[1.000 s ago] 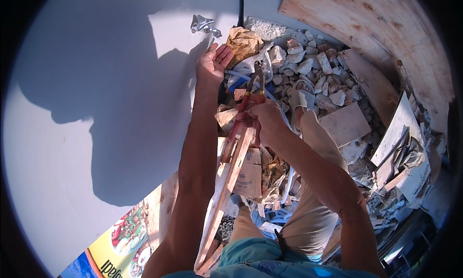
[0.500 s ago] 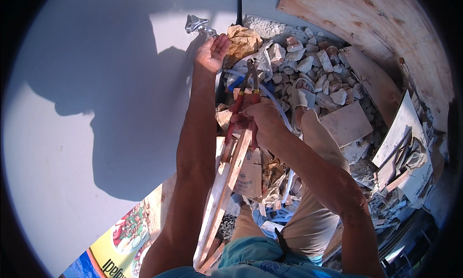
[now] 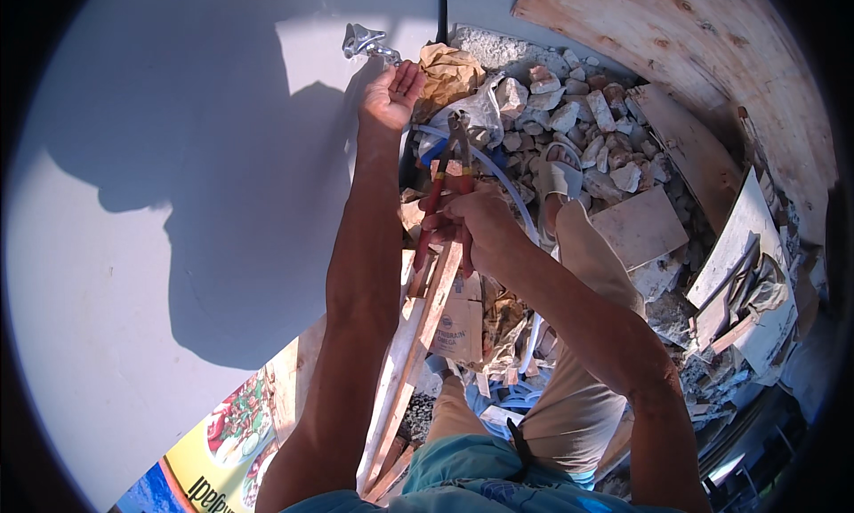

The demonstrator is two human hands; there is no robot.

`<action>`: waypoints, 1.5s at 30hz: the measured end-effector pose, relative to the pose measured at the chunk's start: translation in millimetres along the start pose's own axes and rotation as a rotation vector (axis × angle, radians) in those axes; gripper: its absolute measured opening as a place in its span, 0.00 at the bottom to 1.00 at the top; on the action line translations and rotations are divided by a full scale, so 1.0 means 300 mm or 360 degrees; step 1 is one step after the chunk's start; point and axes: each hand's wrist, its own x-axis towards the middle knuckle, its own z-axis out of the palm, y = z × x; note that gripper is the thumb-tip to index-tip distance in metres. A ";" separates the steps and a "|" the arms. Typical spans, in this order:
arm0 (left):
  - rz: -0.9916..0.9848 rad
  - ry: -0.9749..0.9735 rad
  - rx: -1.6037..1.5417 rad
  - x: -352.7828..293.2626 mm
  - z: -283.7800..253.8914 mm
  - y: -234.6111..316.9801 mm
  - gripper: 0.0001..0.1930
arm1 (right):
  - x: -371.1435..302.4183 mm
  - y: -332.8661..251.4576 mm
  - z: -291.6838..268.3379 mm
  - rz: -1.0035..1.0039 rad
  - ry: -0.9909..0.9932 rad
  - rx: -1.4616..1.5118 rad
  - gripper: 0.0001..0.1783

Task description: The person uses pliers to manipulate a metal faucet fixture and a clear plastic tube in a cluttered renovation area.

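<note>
A chrome fixture with a flared handle juts from the grey wall panel. My left hand is raised beside its lower end, palm showing and fingers loosely bent, with nothing visible in the palm. Whether the fingertips touch the metal is hard to make out. Lower and to the right, my right hand grips a pair of pincers by their red handles. Their dark jaws point up and away from me. Beneath that hand, a long wooden batten slants toward my body.
Crumpled brown paper and rubble lie beyond my hands. A pale hose curves past the pincers. Plywood sheets and broken boards stand at the right. A cardboard box sits below; a printed banner is lower left.
The pincers' jaws have tilted slightly to the left and dipped a little in my right hand. My left hand stays almost in the same place by the fixture.
</note>
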 end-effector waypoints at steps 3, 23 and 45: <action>0.0016 0.0025 -0.0002 0.015 -0.004 -0.005 0.11 | 0.003 0.000 -0.001 0.0004 -0.0048 -0.0011 0.17; 0.0024 -0.0215 0.0972 -0.322 -0.221 -0.055 0.13 | 0.018 -0.004 0.053 0.0006 0.0123 -0.0290 0.24; 0.0422 -0.0170 0.1291 -0.634 -0.119 -0.104 0.11 | 0.118 0.076 -0.016 -0.1373 0.0351 -0.2166 0.30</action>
